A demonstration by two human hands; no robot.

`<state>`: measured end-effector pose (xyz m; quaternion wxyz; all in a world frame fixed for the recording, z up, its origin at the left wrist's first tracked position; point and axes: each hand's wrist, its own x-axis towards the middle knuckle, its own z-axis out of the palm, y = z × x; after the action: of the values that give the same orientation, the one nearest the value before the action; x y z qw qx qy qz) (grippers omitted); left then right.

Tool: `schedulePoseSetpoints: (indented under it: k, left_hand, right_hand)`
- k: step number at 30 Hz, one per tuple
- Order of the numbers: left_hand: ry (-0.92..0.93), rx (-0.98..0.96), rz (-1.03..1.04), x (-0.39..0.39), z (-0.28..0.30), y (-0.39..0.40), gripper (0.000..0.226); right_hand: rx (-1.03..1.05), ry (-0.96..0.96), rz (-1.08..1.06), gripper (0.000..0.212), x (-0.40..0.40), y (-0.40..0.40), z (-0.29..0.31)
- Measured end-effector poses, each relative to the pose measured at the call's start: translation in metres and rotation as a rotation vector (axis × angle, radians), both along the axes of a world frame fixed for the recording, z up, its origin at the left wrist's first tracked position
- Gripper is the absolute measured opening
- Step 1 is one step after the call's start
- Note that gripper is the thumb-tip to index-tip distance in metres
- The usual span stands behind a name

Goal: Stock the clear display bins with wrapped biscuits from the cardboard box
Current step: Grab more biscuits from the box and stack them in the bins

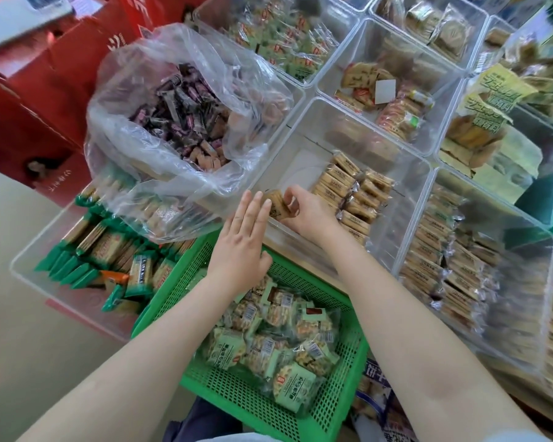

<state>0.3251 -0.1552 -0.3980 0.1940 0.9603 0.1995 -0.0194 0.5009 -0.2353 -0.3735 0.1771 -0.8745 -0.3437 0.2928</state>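
My right hand [304, 212] pinches a small tan wrapped biscuit [278, 204] just inside the near left corner of a clear display bin [300, 135]. A neat stack of the same tan biscuits [353, 193] lies along the right side of that bin. With fingers straight, my left hand [245, 240] hovers flat over the bin's near rim, its fingertips close to the held biscuit. No cardboard box of biscuits shows plainly; a big clear plastic bag [179, 122] of dark purple wrapped sweets stands left of the bin.
A green mesh basket [342, 387] of pale green snack packs sits below my arms. Left is a clear bin [29, 269] with green-wrapped biscuits. Further clear bins of packets fill the right and back. Red cartons [45, 90] stand at the far left.
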Motion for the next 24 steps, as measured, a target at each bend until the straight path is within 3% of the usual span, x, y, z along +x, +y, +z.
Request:
schedulePoseSetpoints:
  k: [6, 9, 16, 19, 21, 24]
  left_hand:
    - [0.024, -0.010, 0.011, 0.001, 0.002, 0.000, 0.095]
    - [0.047, -0.005, 0.011, 0.001, 0.002, -0.001, 0.095]
    - [0.115, -0.007, 0.028, 0.003, 0.016, -0.002, 0.091]
    - [0.155, -0.018, 0.075, 0.010, 0.029, -0.009, 0.088]
    - [0.198, 0.004, 0.099, 0.015, 0.038, -0.014, 0.083]
    - [0.137, -0.032, 0.175, 0.025, 0.055, -0.029, 0.066]
  right_hand:
    - [-0.141, -0.121, 0.270, 0.024, 0.000, 0.018, 0.003]
    - [-0.287, -0.136, 0.353, 0.032, 0.001, 0.026, 0.002]
    - [-0.378, -0.079, 0.319, 0.031, -0.001, 0.019, 0.011]
    - [-0.501, 0.054, 0.307, 0.045, -0.002, 0.009, 0.026]
    - [-0.406, 0.181, 0.181, 0.042, -0.003, -0.003, 0.040]
    - [0.017, 0.232, -0.154, 0.038, -0.005, -0.051, 0.064]
